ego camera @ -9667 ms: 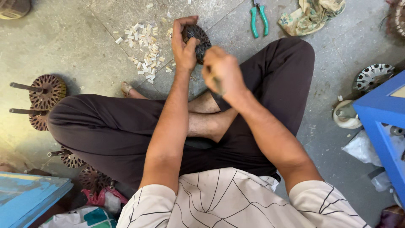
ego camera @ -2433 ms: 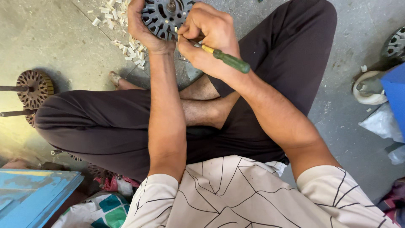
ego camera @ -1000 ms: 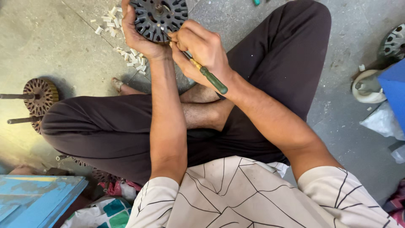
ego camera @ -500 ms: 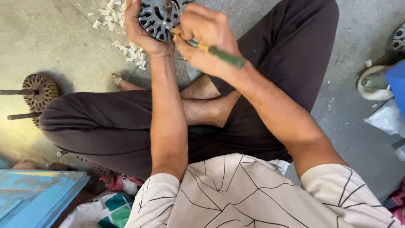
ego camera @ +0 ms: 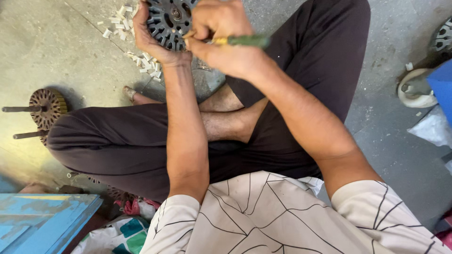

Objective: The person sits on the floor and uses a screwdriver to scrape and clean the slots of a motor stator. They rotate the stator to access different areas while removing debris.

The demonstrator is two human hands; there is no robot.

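Note:
I sit cross-legged on a concrete floor. My left hand (ego camera: 150, 40) grips a round dark metal slotted core (ego camera: 168, 21) from below, holding it up near the top of the head view. My right hand (ego camera: 221, 33) is closed on a green-handled tool (ego camera: 245, 41), whose tip meets the core's right rim. The handle sticks out to the right, past my fingers. The top of the core is cut off by the frame edge.
White scraps (ego camera: 134, 51) lie scattered on the floor beyond my left hand. A rusty slotted core on a shaft (ego camera: 44, 108) lies at the left. A blue box (ego camera: 42, 221) sits at lower left; a blue object (ego camera: 442, 87) and white ring (ego camera: 416, 91) at right.
Compared with a second ago the tool handle has swung from pointing down-right to lying nearly level. The core and both hands have stayed near the top of view.

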